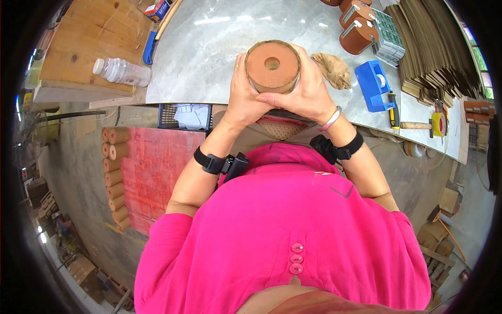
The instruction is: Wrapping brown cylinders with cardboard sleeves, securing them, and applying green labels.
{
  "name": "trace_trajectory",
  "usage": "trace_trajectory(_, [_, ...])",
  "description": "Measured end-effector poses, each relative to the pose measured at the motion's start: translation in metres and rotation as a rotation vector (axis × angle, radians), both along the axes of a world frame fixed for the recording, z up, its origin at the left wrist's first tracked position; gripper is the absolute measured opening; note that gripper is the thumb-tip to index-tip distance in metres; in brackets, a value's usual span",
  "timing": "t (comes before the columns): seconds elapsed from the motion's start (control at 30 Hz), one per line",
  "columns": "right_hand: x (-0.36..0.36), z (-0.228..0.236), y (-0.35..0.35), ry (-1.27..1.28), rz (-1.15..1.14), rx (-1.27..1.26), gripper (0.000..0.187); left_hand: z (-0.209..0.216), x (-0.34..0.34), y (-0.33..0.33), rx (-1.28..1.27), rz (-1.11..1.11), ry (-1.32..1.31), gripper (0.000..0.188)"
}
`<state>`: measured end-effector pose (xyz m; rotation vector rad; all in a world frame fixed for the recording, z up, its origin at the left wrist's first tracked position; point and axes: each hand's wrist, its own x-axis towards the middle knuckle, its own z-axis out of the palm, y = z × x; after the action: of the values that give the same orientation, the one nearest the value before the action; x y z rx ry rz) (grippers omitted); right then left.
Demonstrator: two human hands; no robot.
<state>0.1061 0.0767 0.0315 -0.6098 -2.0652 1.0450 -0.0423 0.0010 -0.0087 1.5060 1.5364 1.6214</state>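
A reddish-brown cylinder (272, 77) with a round hole through its middle stands upright over the grey tabletop (204, 57). Cardboard-coloured wrapping shows around its rim. My left hand (244, 96) is wrapped round its left side, and my right hand (308, 90) curves round the right. The thumbs meet at the near side, below the cylinder's top face. Whether its base touches the table cannot be seen. Just right of my right hand lies a crumpled piece of brown paper (333, 70).
Rightward are a blue tape dispenser (372, 86), a yellow-black cutter (394, 111), a hammer (415, 125), yellow tape (439, 124), brown drums (358, 35) and stacked cardboard sheets (431, 47). A clear bottle (123, 71) lies left. More cylinders (113, 179) line a red board (162, 172) below.
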Motion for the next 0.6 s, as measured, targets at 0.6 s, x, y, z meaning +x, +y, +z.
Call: trace_trajectory(0.6, [0.002, -0.044, -0.002, 0.022, 0.008, -0.224, 0.081, -0.025, 0.001, -0.002, -0.164, -0.01, -0.064, 0.079])
